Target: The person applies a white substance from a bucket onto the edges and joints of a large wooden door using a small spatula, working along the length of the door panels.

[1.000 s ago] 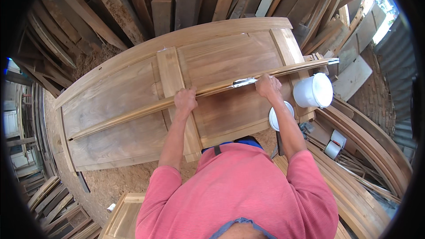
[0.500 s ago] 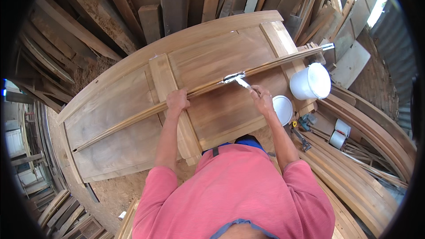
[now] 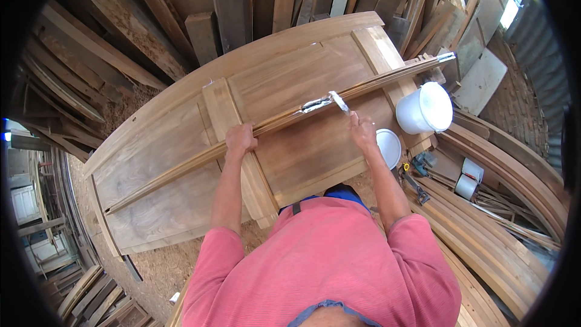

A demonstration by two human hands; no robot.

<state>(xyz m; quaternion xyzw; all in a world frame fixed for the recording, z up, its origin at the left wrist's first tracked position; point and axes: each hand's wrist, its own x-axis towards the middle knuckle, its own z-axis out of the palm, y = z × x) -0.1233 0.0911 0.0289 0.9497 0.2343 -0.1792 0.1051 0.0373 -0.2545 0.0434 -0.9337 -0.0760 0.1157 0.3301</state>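
Note:
Long thin wooden strips [image 3: 175, 177], bunched together, lie across a large panelled wooden door [image 3: 315, 157]. My left hand [image 3: 241, 139] is closed round the strips near the door's cross rail. In my right hand [image 3: 363, 131] is a small brush [image 3: 339, 102], its head coated in white and resting against the strips. Just left of the brush, a wet white patch [image 3: 316, 105] covers part of the strips. More white shows at their far right end. To the right of my right hand stands a white bucket [image 3: 417, 109], with a round white lid [image 3: 389, 149] beside it.
Boards [image 3: 230, 18] lean upright behind the door. Long stacked planks [image 3: 478, 254] run along the right, near a clamp-like tool [image 3: 416, 189] and a white tin [image 3: 467, 184]. Sawdust covers the ground [image 3: 160, 266] at lower left.
My right hand has shifted a little to the right, and the brush head has moved right along the strips, off the white patch's middle. My left hand keeps its hold.

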